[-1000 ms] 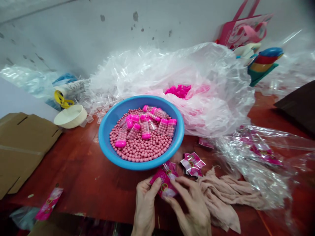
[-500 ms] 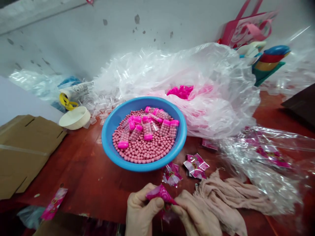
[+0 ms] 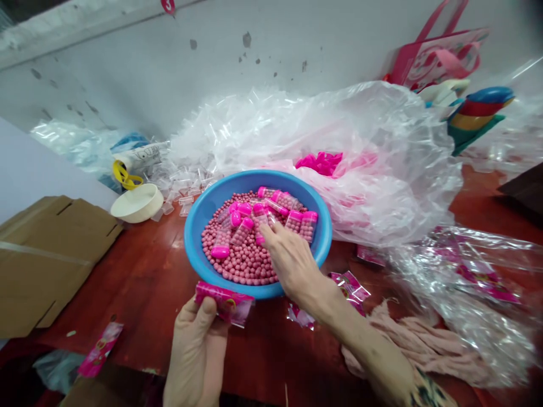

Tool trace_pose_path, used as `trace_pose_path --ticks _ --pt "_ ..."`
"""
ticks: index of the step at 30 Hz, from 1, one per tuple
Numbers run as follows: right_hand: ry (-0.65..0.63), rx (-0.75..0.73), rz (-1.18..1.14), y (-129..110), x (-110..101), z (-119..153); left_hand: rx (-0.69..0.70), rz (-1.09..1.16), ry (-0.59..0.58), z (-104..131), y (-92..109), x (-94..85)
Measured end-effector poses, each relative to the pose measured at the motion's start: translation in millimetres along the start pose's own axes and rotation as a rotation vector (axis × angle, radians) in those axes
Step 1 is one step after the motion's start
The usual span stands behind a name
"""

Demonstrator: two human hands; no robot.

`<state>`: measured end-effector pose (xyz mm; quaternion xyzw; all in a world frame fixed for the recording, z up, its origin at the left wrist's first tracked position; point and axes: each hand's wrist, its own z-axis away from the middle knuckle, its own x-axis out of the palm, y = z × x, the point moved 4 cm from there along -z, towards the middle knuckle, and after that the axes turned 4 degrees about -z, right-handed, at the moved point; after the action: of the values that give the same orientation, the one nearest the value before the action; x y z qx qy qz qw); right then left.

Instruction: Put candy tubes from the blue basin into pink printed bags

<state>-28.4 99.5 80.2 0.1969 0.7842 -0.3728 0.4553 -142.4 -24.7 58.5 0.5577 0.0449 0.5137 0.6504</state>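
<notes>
A blue basin holds pink beads and several small clear bottles with pink caps, filled with beads. In front of its rim, my left hand pinches a shiny pink packet between thumb and fingers. My right hand reaches over the basin's right side, its fingertips at a bottle near the middle. Those fingers are bent close together, and their exact hold on the bottle is partly hidden. More pink packets lie right of the basin, some partly behind my right forearm.
Clear plastic bags with pink caps stand behind the basin. Flat cardboard and a white round dish are at left. A beige cloth and plastic-wrapped packets lie right. A pink packet rests at the front-left edge.
My right hand has left the packet and moved up over the basin to the bottles. My left hand has shifted left with the packet, which now lies more stretched out. The view has shifted slightly.
</notes>
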Motion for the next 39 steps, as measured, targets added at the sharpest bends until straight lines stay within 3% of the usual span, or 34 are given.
trace_pose_path --ticks 5,10,15,23,28,32,35,39 --pt "-0.121 -0.098 0.166 18 25 -51 -0.116 0.073 0.057 -12 5 -2.5" --pt "-0.177 -0.224 0.145 19 22 -58 -0.112 0.158 0.017 -21 12 5.2" --pt "-0.202 -0.178 -0.066 20 0 -32 -0.059 0.206 0.017 -30 13 7.6" --pt "-0.146 0.046 -0.497 -6 -36 42 -0.015 0.197 -0.024 -37 4 19.9" --pt "-0.146 0.167 -0.739 -19 -34 61 -0.024 0.134 -0.066 -25 -7 37.8" --pt "-0.100 0.306 -0.891 -14 -27 69 -0.040 0.082 -0.082 -15 -14 49.1" --pt "-0.137 0.412 -0.925 -9 -19 75 -0.037 0.048 -0.093 -10 -16 54.1" --pt "-0.171 0.446 -1.011 -7 -12 75 0.002 -0.027 -0.105 -9 -18 56.7"
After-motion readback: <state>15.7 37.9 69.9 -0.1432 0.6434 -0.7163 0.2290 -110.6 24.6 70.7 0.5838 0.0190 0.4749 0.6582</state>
